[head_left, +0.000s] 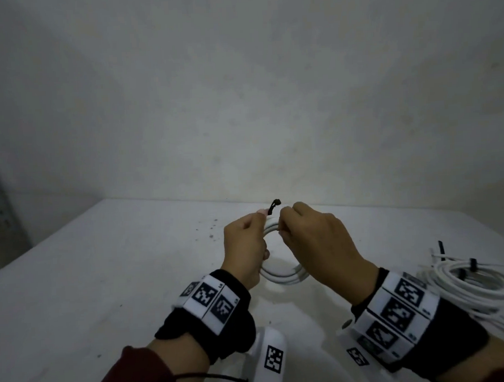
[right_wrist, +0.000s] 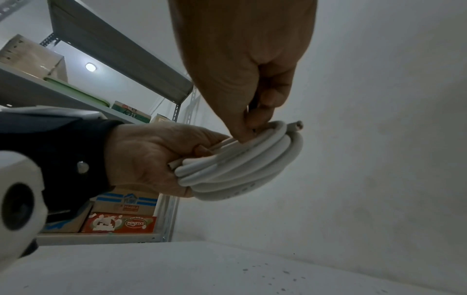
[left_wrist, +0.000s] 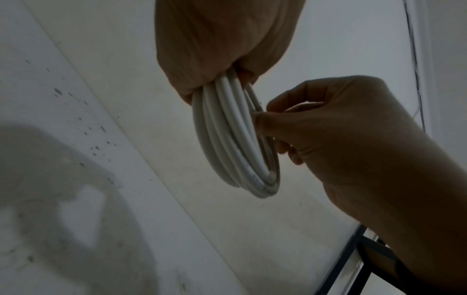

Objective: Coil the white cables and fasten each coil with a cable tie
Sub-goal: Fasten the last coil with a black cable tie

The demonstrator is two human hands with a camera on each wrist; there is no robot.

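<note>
I hold a white cable coil (head_left: 283, 273) upright above the table between both hands. My left hand (head_left: 257, 229) grips its left side, with the fingers wrapped around the strands (left_wrist: 232, 135). My right hand (head_left: 284, 224) pinches a black cable tie (head_left: 274, 207) at the top of the coil, and the tie's end sticks up between the two thumbs. In the right wrist view the right hand's fingertips (right_wrist: 246, 129) press onto the top of the coil (right_wrist: 242, 165), while the left hand (right_wrist: 161, 159) clasps it from the left. Most of the tie is hidden by the fingers.
Coiled white cables bound with black ties (head_left: 477, 282) lie at the right edge of the white table (head_left: 104, 284), with loose ties (head_left: 441, 249) beside them. A wall rises close behind the table. A metal shelf with boxes (right_wrist: 121, 221) stands to the left.
</note>
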